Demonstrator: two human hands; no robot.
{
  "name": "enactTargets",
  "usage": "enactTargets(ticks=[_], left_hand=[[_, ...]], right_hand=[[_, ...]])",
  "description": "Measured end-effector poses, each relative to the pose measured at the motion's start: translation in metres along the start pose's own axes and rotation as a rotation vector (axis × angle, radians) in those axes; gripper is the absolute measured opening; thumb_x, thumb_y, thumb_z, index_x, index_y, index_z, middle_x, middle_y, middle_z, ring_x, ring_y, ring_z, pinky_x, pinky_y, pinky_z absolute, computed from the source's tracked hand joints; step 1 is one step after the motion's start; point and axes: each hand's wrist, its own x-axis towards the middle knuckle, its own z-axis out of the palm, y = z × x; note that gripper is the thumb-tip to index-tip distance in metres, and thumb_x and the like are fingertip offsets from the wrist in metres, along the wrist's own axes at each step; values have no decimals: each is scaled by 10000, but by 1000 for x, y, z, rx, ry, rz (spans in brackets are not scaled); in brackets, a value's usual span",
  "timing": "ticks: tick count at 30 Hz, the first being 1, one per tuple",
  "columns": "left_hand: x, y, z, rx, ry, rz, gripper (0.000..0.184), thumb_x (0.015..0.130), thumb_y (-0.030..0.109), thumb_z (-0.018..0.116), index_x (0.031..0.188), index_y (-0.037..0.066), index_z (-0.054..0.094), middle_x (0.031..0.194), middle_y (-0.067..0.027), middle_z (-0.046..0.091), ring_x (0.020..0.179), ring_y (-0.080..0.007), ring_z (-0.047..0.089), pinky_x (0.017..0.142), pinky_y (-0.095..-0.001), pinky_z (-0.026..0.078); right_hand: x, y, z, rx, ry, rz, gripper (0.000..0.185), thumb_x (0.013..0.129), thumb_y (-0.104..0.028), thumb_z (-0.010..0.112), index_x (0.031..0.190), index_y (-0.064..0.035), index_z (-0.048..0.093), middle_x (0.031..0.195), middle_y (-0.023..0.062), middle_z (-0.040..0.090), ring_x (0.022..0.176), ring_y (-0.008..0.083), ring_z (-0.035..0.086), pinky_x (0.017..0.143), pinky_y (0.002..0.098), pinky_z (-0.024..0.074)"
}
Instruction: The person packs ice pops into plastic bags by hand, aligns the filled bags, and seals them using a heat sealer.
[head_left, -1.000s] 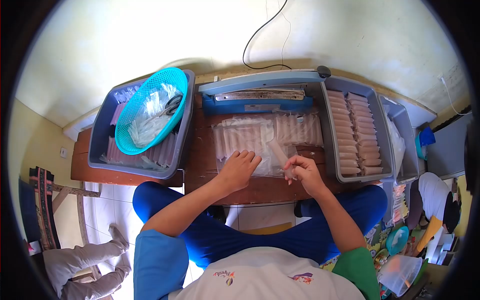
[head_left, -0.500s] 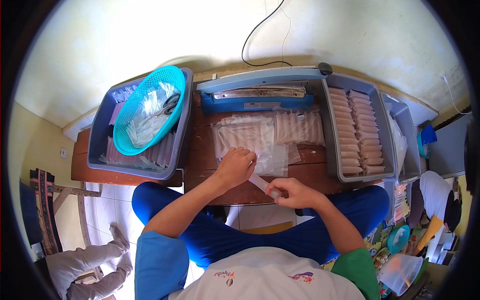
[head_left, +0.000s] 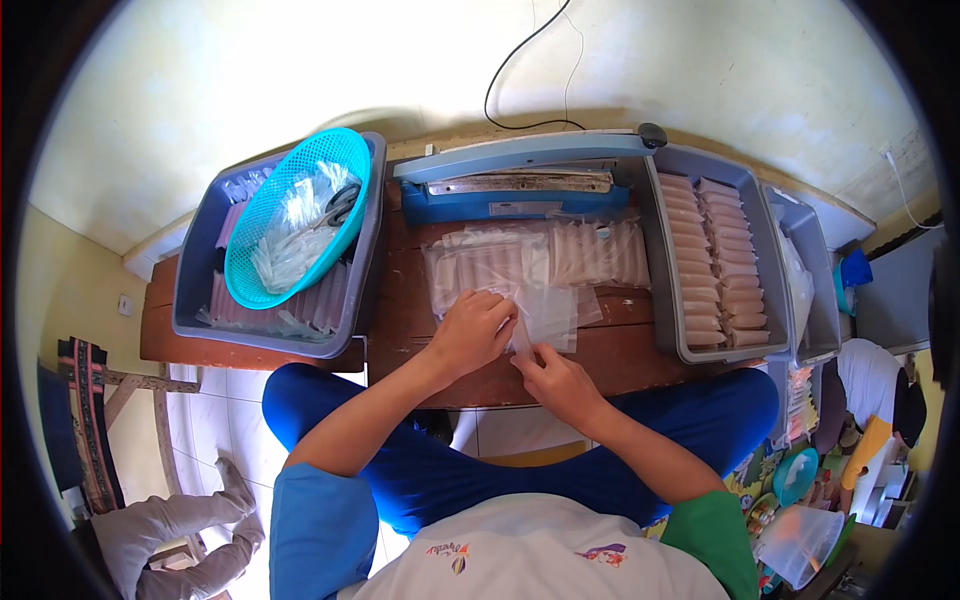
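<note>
Both hands are closed on a narrow, whitish plastic packet (head_left: pixel 521 340) above the front edge of the wooden table. My left hand (head_left: pixel 474 328) grips its upper end. At its lower end, the fingers of my right hand (head_left: pixel 558 382) pinch the plastic, very near the left. Much of the packet is hidden by my fingers. Just beyond lie filled pinkish packets (head_left: pixel 600 255) side by side, with flat clear plastic bags (head_left: pixel 555 318) in front of them. A blue bag sealer (head_left: pixel 520 205) stands behind with its long arm raised.
At left, a grey tub (head_left: pixel 350 330) holds packets and a tilted turquoise basket (head_left: pixel 240 265) with plastic bags and scissors (head_left: pixel 343 205). Another grey tub (head_left: pixel 660 250) at right contains two rows of filled packets. People are partly visible at both sides.
My right hand has moved up and left, closer to my left hand, and less of the packet shows between them. My left hand has barely shifted.
</note>
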Motion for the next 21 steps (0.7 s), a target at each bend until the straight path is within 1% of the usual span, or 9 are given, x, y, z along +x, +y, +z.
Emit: enactTargets(ticks=[2, 8, 12, 14, 15, 17, 18, 20, 21], left_hand=[[0, 0, 0, 7, -2, 6, 54, 800, 78, 656, 831, 62, 614, 778, -82, 626, 781, -261, 606, 746, -382, 425], [0, 3, 2, -8, 18, 29, 59, 791, 79, 658, 826, 57, 617, 763, -82, 616, 767, -257, 598, 758, -379, 426], [-1, 3, 5, 3, -15, 16, 58, 784, 69, 657, 827, 58, 619, 761, -82, 613, 769, -257, 597, 769, -380, 429], [-1, 2, 7, 8, -12, 22, 61, 780, 66, 657, 828, 58, 619, 762, -82, 613, 772, -257, 597, 771, -380, 429], [-1, 2, 6, 8, -13, 22, 66, 776, 65, 657, 830, 59, 619, 765, -83, 615, 773, -258, 598, 772, -380, 430], [-1, 3, 6, 7, -14, 22, 71, 772, 65, 658, 832, 60, 619, 767, -83, 616, 774, -259, 598, 772, -380, 430], [-2, 2, 6, 8, -23, 19, 76, 770, 66, 660, 834, 62, 619, 771, -83, 618, 775, -260, 599, 773, -380, 431], [-3, 1, 7, 9, -31, 15, 81, 767, 67, 661, 836, 63, 619, 774, -82, 621, 777, -260, 600, 773, -380, 432], [-3, 1, 8, 11, -29, 25, 70, 773, 77, 652, 829, 62, 613, 765, -87, 617, 776, -262, 597, 762, -380, 432]], right_hand=[[-1, -1, 1, -59, 28, 4, 290, 802, -36, 605, 1092, -53, 605, 932, 158, 549, 748, 337, 657, 595, 404, 569], [-3, 1, 1, -124, 45, 83, 324, 824, -61, 612, 1148, -41, 617, 849, 138, 534, 708, 314, 650, 573, 395, 557], [-4, 10, 8, -138, 119, 71, 280, 843, -71, 640, 1123, -53, 639, 814, 127, 546, 650, 299, 630, 557, 379, 537], [-3, 12, 12, -154, 150, 66, 269, 868, -113, 654, 1122, -26, 628, 773, 135, 580, 647, 295, 642, 562, 382, 540], [-4, 13, 15, -153, 150, 65, 269, 868, -113, 654, 1122, -26, 628, 773, 135, 580, 647, 295, 642, 562, 382, 540], [-5, 15, 19, -141, 146, 132, 342, 870, -147, 671, 1167, 2, 588, 743, 148, 614, 648, 309, 653, 571, 389, 543], [-6, 15, 18, -141, 145, 132, 342, 870, -147, 671, 1167, 2, 588, 743, 148, 614, 648, 309, 653, 571, 389, 543], [-7, 16, 17, -158, 46, 221, 410, 869, -178, 679, 1202, 15, 539, 747, 160, 635, 655, 332, 657, 581, 402, 545], [-7, 16, 17, -159, 46, 221, 410, 869, -178, 679, 1202, 15, 539, 747, 160, 635, 655, 332, 657, 581, 402, 545]])
